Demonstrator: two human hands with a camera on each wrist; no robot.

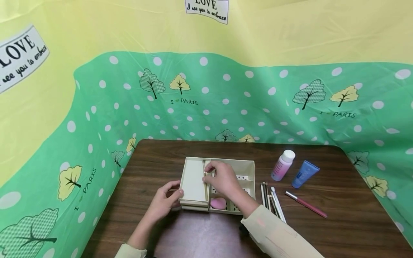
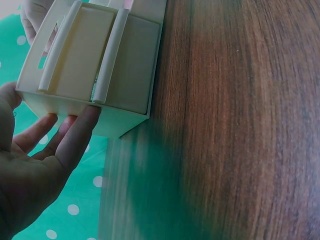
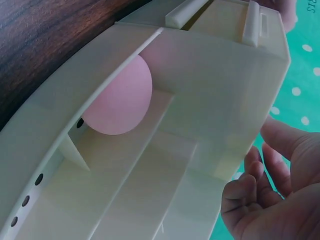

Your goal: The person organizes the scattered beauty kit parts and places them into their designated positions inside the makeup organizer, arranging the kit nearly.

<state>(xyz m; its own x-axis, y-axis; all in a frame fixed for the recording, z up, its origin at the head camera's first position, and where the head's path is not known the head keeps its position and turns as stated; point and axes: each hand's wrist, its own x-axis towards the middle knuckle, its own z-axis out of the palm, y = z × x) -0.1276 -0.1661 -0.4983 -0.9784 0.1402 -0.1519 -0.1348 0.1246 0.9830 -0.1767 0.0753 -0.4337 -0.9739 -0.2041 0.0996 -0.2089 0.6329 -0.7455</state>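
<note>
A right hand (image 1: 226, 180) pinches a slim gold-brown brush (image 1: 206, 192) atop a cream rectangular plastic organizer (image 1: 193, 177).
The thumb and fingertips meet the brush partway along, nearer its far end; it lies lengthwise by the raised section's right edge. The left hand (image 1: 165, 199), fingers parted, touches the organizer's left wall.
</note>
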